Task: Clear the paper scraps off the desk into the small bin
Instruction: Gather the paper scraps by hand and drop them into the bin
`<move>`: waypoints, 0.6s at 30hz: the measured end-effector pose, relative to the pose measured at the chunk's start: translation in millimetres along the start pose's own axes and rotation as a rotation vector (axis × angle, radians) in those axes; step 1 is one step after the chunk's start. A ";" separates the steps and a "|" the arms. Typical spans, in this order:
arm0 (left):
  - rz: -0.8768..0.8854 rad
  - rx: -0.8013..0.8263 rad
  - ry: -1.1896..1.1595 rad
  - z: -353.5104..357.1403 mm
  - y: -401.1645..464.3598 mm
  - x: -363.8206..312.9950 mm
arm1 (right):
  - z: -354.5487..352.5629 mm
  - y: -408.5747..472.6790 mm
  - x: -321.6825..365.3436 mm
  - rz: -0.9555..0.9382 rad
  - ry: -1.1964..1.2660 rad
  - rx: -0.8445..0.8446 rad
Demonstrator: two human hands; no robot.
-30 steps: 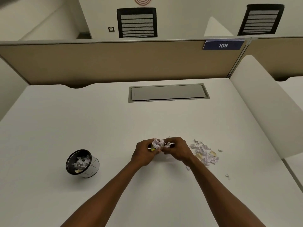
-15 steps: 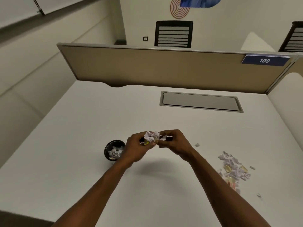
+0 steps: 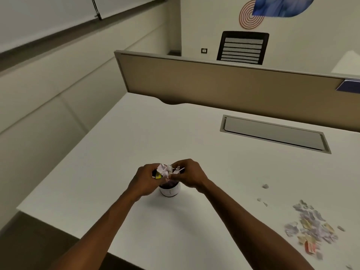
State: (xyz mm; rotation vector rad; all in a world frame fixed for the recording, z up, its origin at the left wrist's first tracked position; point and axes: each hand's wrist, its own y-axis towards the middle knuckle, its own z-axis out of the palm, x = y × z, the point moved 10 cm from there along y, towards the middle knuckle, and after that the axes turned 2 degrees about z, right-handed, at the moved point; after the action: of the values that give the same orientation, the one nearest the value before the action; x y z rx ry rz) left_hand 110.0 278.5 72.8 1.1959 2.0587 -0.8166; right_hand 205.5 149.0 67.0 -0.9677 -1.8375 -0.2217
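Scraps [image 3: 167,170] pinched between left hand [image 3: 144,180] and right hand [image 3: 188,175] over bin [image 3: 169,190]; loose bits could be spilled onto tabletop [image 3: 175,133].

The desk [image 3: 194,137] is smooth, matt white; scraps [image 3: 309,228] at 4 o'clock are crumpled paper — matt, pastel. The partition [image 3: 224,88] at 12 looks like tan cloth, metal-trimmed.
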 end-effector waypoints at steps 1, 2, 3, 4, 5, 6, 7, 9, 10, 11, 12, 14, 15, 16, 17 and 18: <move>-0.006 -0.004 0.049 -1.7 -2.1 3.5 | 5.3 0.7 6.4 -0.029 -0.074 -0.001; -0.010 -0.010 0.078 -3.5 -3.6 6.6 | 10.1 1.3 13.3 -0.061 -0.130 0.001; -0.011 -0.022 0.088 -5.6 -4.7 9.3 | 14.5 1.8 20.0 -0.085 -0.167 0.006; -0.008 -0.041 0.094 -8.9 -5.8 11.1 | 18.9 2.3 26.4 -0.101 -0.192 0.012; -0.001 -0.065 0.101 -13.0 -7.1 12.4 | 23.3 2.4 33.2 -0.118 -0.211 0.016; 0.005 -0.086 0.108 -16.6 -8.2 14.0 | 28.3 2.2 40.5 -0.141 -0.232 0.018; 0.008 -0.097 0.110 -19.1 -9.5 15.7 | 33.5 1.8 47.3 -0.169 -0.260 0.019; 0.006 -0.113 0.102 -23.4 -13.7 18.9 | 42.6 -1.0 57.8 -0.228 -0.315 0.011; 0.008 -0.125 0.087 -25.6 -16.5 20.6 | 45.6 -3.3 60.7 -0.250 -0.329 0.001; 0.017 -0.137 0.069 -26.8 -19.8 22.2 | 47.7 -6.1 61.7 -0.268 -0.335 -0.012; 0.038 -0.156 0.066 -27.6 -23.6 22.0 | 49.0 -8.6 60.8 -0.282 -0.343 -0.026; 0.130 -0.213 0.112 -28.1 -32.6 16.5 | 52.4 -15.6 58.8 -0.328 -0.373 -0.056; 0.186 -0.231 0.139 -26.0 -37.4 13.9 | 55.5 -20.4 58.6 -0.377 -0.401 -0.072; 0.228 -0.226 0.176 -21.6 -41.4 13.6 | 59.9 -25.1 57.9 -0.437 -0.454 -0.085; 0.251 -0.201 0.239 -14.9 -44.7 16.3 | 65.9 -29.2 54.8 -0.482 -0.534 -0.084; 0.265 -0.167 0.323 -6.7 -47.2 21.8 | 72.8 -31.9 48.3 -0.492 -0.622 -0.065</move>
State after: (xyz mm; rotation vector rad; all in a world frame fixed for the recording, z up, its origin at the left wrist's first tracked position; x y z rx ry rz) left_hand 57.7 275.9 70.0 1.5416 2.1045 -0.3357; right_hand 124.5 192.3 81.1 -0.6450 -2.6481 -0.3013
